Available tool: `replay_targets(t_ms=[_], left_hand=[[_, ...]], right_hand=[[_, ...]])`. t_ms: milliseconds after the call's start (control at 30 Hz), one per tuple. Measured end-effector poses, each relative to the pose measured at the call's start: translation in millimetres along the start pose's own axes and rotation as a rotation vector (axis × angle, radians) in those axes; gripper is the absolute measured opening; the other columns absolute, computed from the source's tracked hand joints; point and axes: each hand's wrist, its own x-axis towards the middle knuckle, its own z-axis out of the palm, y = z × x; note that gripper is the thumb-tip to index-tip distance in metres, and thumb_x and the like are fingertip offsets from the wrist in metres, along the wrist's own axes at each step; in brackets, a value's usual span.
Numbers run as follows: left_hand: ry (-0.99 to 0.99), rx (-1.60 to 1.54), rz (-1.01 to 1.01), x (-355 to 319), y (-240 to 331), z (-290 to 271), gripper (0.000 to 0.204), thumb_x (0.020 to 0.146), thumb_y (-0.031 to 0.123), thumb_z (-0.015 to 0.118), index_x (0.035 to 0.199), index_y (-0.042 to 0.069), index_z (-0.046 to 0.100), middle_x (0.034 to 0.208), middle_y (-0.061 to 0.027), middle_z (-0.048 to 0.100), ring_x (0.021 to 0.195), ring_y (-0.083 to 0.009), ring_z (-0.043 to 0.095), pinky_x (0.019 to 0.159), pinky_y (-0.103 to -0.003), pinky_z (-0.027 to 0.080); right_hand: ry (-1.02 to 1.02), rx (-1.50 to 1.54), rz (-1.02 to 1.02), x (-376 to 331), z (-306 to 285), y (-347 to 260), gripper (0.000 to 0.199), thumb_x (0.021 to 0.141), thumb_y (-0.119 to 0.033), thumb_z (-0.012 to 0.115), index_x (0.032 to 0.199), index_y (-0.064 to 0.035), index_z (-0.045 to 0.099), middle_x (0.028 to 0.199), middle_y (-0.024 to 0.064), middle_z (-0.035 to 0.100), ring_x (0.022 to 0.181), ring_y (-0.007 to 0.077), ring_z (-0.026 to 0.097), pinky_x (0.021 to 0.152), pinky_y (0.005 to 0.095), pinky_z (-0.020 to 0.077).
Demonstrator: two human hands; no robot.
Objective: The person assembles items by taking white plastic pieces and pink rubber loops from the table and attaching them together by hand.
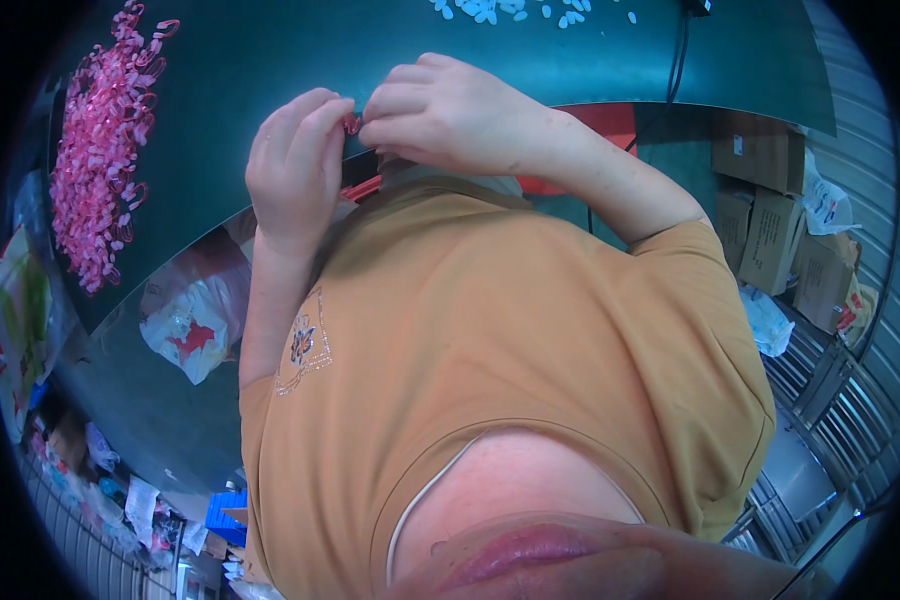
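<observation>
Close together at the near edge of the green table [270, 60], my two hands meet over a small shiny red piece [352, 124]. My left hand [295, 165] pinches it between thumb and bent fingers. From the other side, the curled fingertips of my right hand [445, 112] close on the same piece. Most of it is covered by the fingers, so its exact kind cannot be told. To the left lies a long heap of pink looped pieces [100, 160] with small pale tabs. Small white oval pieces [485, 10] are scattered at the far edge of view.
A black cable [680, 60] runs over the table's edge at right. Something flat and red [605, 125] shows below that edge. Cardboard boxes [770, 235] are stacked at right beside a metal rack [840, 400]. A white plastic bag [195, 315] hangs at left, above a blue bin [227, 515].
</observation>
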Motion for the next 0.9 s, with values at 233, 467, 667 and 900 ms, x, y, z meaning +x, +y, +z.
replay_targets(t_ms=[233, 467, 667, 900], left_hand=[[0.061, -0.076, 0.079, -7.0, -0.6, 1.8, 0.022, 0.086, -0.005, 0.082, 0.104, 0.006, 0.076, 0.107, -0.0109, 0.077, 0.097, -0.0293, 0.075, 0.084, -0.042, 0.061], [0.016, -0.054, 0.025, -12.3, 2.0, -2.6, 0.023, 0.084, -0.006, 0.084, 0.102, 0.006, 0.077, 0.108, -0.0100, 0.077, 0.092, -0.0267, 0.075, 0.080, -0.038, 0.061], [0.040, -0.075, -0.004, -18.1, 0.8, -3.4, 0.021, 0.084, -0.006, 0.085, 0.100, 0.005, 0.076, 0.107, -0.0107, 0.077, 0.095, -0.0282, 0.077, 0.085, -0.039, 0.064], [0.037, -0.061, -0.024, -22.3, -0.3, -5.4, 0.019, 0.089, -0.008, 0.084, 0.104, 0.003, 0.077, 0.110, -0.0132, 0.078, 0.101, -0.0285, 0.078, 0.094, -0.038, 0.066]], right_hand=[[0.192, 0.272, 0.246, 4.6, -0.6, 23.7, 0.015, 0.102, -0.017, 0.074, 0.115, -0.0099, 0.079, 0.104, 0.0050, 0.074, 0.097, 0.0268, 0.073, 0.083, 0.0394, 0.0575], [0.142, -0.249, 0.181, 5.3, 16.9, 29.3, 0.012, 0.100, -0.029, 0.077, 0.109, -0.0227, 0.083, 0.101, -0.0049, 0.074, 0.100, 0.0170, 0.073, 0.091, 0.0412, 0.0496], [0.246, 0.003, 0.183, 15.1, 17.3, 25.4, 0.012, 0.099, -0.029, 0.078, 0.104, -0.0191, 0.083, 0.098, -0.0030, 0.075, 0.097, 0.0182, 0.075, 0.088, 0.0402, 0.0522], [0.223, 0.199, 0.225, 20.9, 24.2, 10.9, 0.011, 0.099, -0.022, 0.078, 0.106, -0.0146, 0.081, 0.098, -0.0016, 0.073, 0.094, 0.0188, 0.072, 0.092, 0.0378, 0.0483]])
